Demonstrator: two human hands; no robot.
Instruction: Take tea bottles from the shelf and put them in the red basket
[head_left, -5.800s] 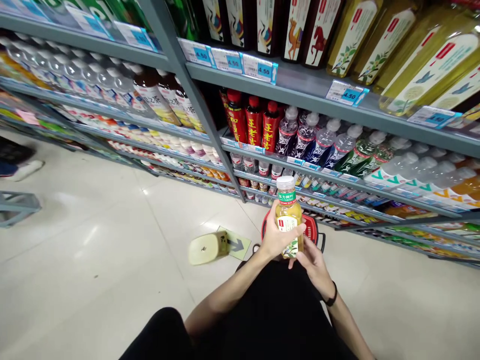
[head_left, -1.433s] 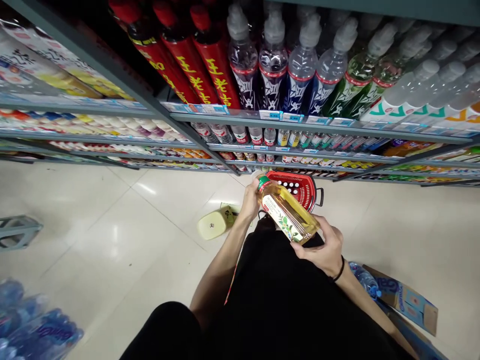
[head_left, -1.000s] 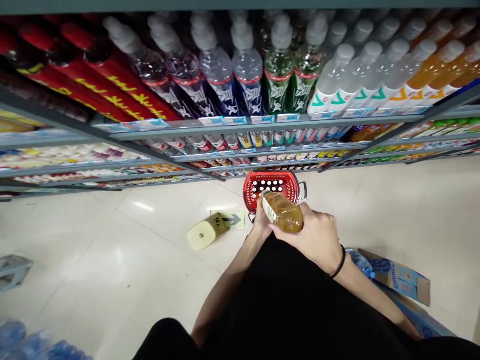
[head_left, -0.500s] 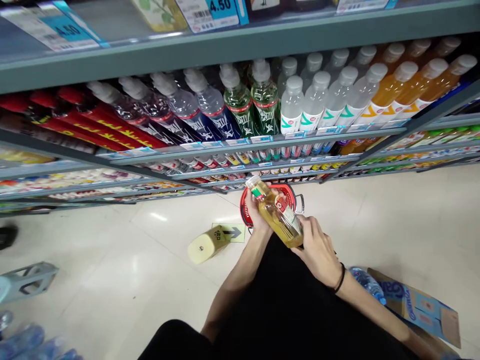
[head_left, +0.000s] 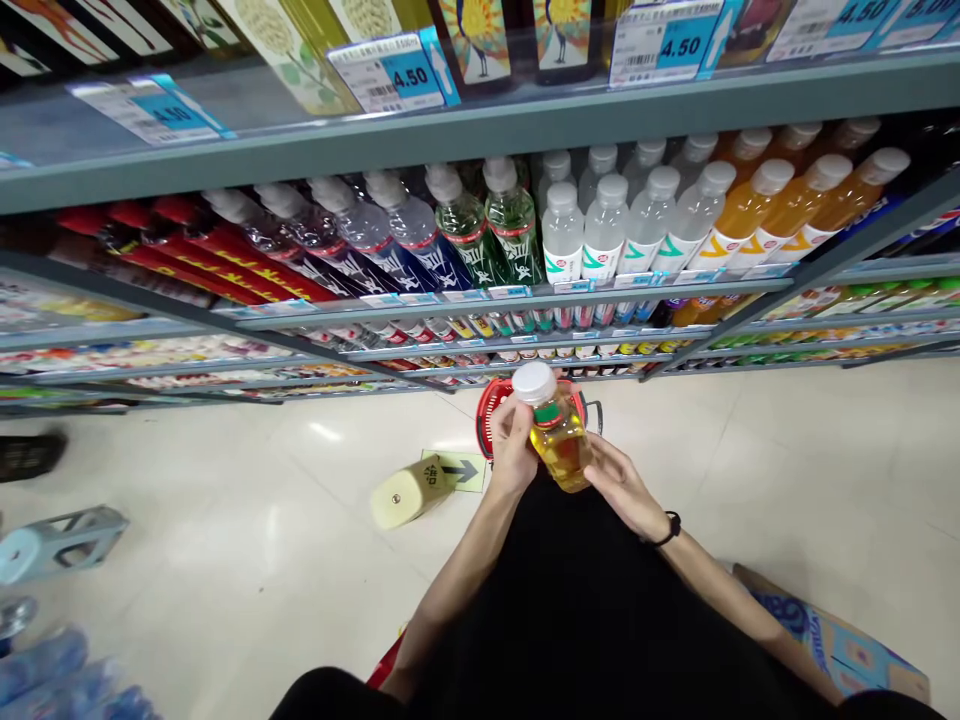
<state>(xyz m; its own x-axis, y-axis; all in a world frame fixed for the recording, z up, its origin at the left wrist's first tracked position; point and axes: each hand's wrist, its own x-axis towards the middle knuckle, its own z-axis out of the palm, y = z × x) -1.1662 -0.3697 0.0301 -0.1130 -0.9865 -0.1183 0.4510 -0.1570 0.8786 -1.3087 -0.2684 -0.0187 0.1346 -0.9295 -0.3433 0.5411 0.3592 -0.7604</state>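
I hold a bottle of yellow tea (head_left: 556,440) with a white cap and a green neck band, upright in front of me. My left hand (head_left: 511,447) wraps its left side and my right hand (head_left: 616,480), with a black band on the wrist, grips its lower right side. Behind the bottle a red shopping basket (head_left: 491,400) stands on the floor at the foot of the shelves.
Grey shelves (head_left: 480,120) full of bottled drinks with 4.50 price tags rise ahead. A pale yellow stool (head_left: 409,492) lies tipped on the tiled floor beside a green arrow sticker (head_left: 459,469). A cardboard box (head_left: 840,645) sits at right; a grey step (head_left: 60,540) and packed water bottles (head_left: 52,680) at left.
The bottle went from upright to tilted on its side, was turned in both hands, and now stands upright again with its cap toward me. My view rose from the lower shelves.
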